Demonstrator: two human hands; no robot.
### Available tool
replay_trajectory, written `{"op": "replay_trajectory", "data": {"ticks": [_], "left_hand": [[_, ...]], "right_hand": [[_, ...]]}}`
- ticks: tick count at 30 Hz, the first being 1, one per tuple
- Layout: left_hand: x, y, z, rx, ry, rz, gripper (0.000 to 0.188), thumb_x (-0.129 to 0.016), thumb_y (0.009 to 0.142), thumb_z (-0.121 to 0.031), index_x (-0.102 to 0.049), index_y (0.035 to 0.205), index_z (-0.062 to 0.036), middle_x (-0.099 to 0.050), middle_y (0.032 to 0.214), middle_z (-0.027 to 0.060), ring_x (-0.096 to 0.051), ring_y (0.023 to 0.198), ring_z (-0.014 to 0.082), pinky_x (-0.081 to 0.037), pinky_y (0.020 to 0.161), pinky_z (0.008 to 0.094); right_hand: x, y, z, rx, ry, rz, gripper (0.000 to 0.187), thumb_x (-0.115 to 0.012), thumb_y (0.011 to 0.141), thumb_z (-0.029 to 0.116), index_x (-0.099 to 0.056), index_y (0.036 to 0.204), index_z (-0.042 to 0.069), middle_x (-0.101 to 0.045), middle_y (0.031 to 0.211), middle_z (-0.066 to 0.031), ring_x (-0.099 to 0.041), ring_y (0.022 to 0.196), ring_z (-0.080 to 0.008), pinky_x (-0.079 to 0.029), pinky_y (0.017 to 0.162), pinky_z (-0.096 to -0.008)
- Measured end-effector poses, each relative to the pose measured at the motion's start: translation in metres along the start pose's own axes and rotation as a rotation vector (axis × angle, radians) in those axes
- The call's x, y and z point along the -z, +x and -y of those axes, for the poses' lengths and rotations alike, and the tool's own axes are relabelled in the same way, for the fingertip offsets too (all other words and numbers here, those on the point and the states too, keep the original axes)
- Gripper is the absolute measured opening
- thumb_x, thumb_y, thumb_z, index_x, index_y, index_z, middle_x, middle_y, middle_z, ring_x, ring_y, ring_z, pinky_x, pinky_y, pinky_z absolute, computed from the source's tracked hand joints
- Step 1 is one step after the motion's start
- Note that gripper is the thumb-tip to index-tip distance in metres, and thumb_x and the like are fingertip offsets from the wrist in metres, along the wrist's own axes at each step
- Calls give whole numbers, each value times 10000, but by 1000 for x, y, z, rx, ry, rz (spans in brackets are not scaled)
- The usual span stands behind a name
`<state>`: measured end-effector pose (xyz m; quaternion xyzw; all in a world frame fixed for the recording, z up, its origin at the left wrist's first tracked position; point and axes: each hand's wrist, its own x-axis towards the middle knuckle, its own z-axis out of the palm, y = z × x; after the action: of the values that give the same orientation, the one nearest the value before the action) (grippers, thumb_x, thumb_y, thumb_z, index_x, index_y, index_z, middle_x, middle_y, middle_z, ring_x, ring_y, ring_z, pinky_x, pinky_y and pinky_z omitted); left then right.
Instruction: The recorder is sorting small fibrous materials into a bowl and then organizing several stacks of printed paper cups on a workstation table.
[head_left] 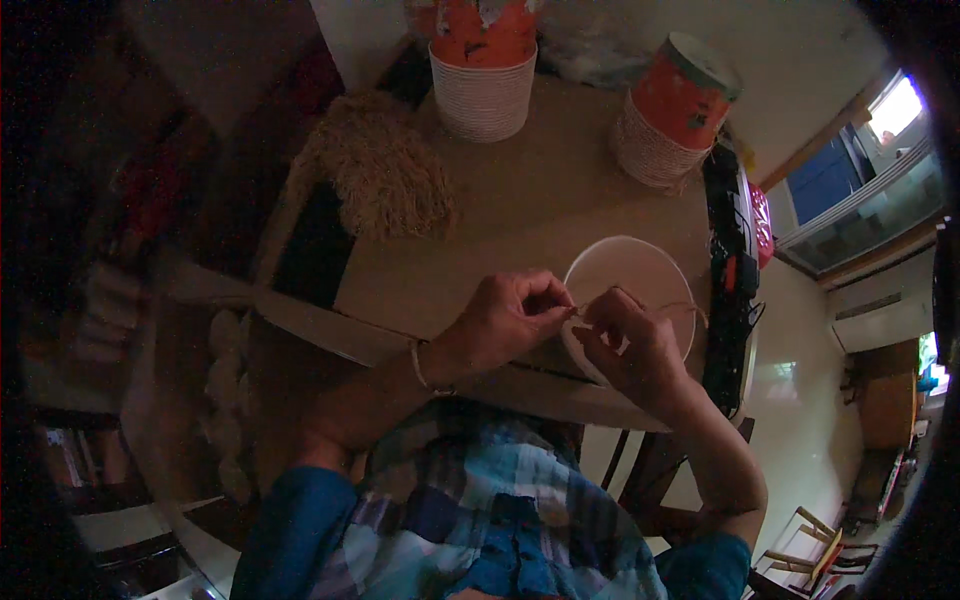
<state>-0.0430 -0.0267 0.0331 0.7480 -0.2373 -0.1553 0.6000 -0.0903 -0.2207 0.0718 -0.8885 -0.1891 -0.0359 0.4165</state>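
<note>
My left hand (505,315) and my right hand (640,345) meet near the table's front edge, fingertips almost touching. Both pinch a thin tan strand (690,307), whose loose end curls out to the right of my right hand. Beneath the hands stands a round, pale container (640,258) with a white rim, partly covered by my right hand. What it holds, if anything, is too dim to make out. A shaggy heap of tan fibre strands (385,170) lies at the table's far left.
Toward the back stand an orange tub wrapped in white cord (483,95) and a tilted orange tub with cord around it (672,115). Brown board (540,200) covers the table. Dark cables and a black strip (735,280) run along the right edge. A wooden chair (810,550) stands lower right.
</note>
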Motion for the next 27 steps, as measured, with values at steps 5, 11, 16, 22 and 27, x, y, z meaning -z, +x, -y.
{"op": "replay_trajectory", "data": {"ticks": [5, 11, 16, 22, 27], "left_hand": [[2, -1, 0, 81, -72, 46, 168, -625, 893, -174, -627, 992, -39, -628, 858, 25, -579, 767, 78, -495, 690, 255], [1, -1, 1, 39, -94, 35, 187, -637, 894, -194, -624, 994, -36, -636, 884, 26, -580, 778, 81, -494, 694, 251], [1, 0, -2, 89, -128, 48, 201, -648, 890, -197, -624, 994, -26, -646, 910, 37, -584, 827, 86, -493, 737, 255], [0, -2, -4, 33, -124, -23, 151, -645, 862, -111, -642, 942, 17, -659, 830, 36, -564, 782, 61, -490, 687, 244], [3, -1, -3, 62, -66, 64, 201, -641, 890, -180, -630, 1023, -30, -654, 955, 61, -605, 895, 120, -499, 805, 278]], "right_hand": [[-2, -1, 1, -20, 7, -56, 157, -644, 809, 7, -580, 945, 51, -546, 786, -64, -545, 641, -134, -447, 553, -260], [-5, -2, -2, 104, -123, -49, 150, -624, 821, -11, -590, 955, 45, -557, 828, -87, -592, 667, -204, -480, 551, -305], [-5, -2, -1, 139, -173, -62, 126, -622, 817, -12, -594, 929, 38, -555, 841, -110, -604, 691, -262, -486, 558, -332], [-6, -2, 1, 162, -193, -79, 111, -636, 789, -13, -592, 881, 32, -554, 833, -122, -599, 703, -303, -484, 592, -362], [-5, 2, 2, 14, -28, -43, 92, -603, 765, -48, -568, 814, 22, -528, 775, -87, -544, 633, -205, -442, 559, -286]]}}
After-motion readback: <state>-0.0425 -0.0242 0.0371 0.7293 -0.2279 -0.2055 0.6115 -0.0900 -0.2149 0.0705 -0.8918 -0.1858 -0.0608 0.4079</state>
